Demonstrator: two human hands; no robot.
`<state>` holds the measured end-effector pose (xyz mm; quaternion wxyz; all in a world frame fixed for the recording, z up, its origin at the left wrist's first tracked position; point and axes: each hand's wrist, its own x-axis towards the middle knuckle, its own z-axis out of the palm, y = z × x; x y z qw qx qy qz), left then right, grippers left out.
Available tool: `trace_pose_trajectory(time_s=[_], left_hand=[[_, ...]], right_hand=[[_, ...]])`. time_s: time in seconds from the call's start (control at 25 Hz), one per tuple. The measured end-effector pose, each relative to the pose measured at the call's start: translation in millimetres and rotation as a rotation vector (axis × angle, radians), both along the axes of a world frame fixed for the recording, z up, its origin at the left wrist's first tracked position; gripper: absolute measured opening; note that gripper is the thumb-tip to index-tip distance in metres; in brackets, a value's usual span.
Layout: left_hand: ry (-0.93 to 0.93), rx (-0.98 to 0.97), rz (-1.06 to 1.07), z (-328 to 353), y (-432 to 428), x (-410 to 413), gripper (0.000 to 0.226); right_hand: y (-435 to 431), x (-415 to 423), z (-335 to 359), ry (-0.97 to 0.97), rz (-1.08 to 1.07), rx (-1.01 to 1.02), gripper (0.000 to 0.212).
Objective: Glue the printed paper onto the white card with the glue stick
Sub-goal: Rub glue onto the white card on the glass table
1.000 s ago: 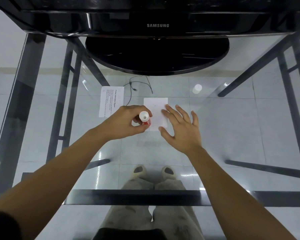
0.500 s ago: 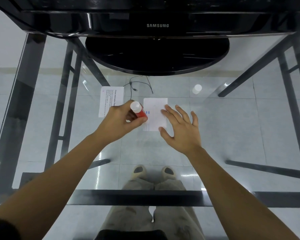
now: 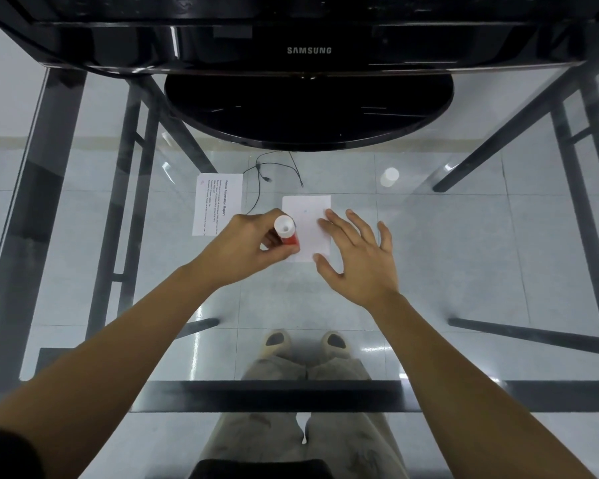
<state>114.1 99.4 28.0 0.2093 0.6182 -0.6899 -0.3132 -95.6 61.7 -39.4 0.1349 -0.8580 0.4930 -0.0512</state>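
I log the left hand (image 3: 246,245) pinching the glue stick (image 3: 286,231) upright at the left edge of the white card (image 3: 306,219) (tip contact hidden). The right hand (image 3: 355,257) is spread, fingertips pressing the card onto the glass table (image 3: 464,257). The printed paper (image 3: 218,202) lies face up near the card's left, apart from it.

The tip of the glue stick (image 3: 286,233) is hidden beneath its own body and the left hand (image 3: 246,247), so contact with the white card (image 3: 306,216) cannot be told; the right hand (image 3: 357,257) covers the card's right edge; small lines on the printed paper (image 3: 215,202) (beside the heading) are unreadable; the monitor (image 3: 308,50) is cut off at the top.
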Motion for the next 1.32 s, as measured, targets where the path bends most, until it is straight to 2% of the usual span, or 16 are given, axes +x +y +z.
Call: trace_pose_trajectory(time_s=[0.12,0.36,0.6,0.88,1.04,1.12,1.24,1.32], left_hand=[[0.019,0.042,-0.063,-2.3,1.8,-3.1,0.029],[-0.016,-0.048,0.087,-0.5,-14.0,9.0,0.024],[0.006,0.013,-0.126,-4.1,-6.2,-6.9,0.027],[-0.046,-0.054,0.129,-0.5,-39.8,16.4,0.029],[0.013,-0.013,-0.137,-1.0,-17.1,-2.7,0.032],[-0.006,0.014,-0.165,-2.4,-15.1,-5.6,0.031],[-0.008,-0.014,-0.119,-0.8,-37.2,6.3,0.028],[-0.034,-0.047,-0.014,1.2,-55.9,19.1,0.026]], right_hand=[[-0.2,0.1,0.6,-0.003,-0.001,0.004,0.059],[0.2,-0.4,0.8,-0.004,0.009,0.005,0.058],[-0.8,-0.1,1.6,-0.011,0.008,0.009,0.06],[-0.5,-0.9,-0.9,-0.01,0.016,-0.002,0.058],[-1.6,-1.2,-0.4,-0.011,0.018,0.008,0.06],[-1.2,-1.1,0.3,-0.014,0.015,0.009,0.061],[-0.5,-0.9,0.5,-0.019,0.013,0.007,0.059],[-0.2,-0.9,0.6,-0.016,0.008,0.004,0.059]])
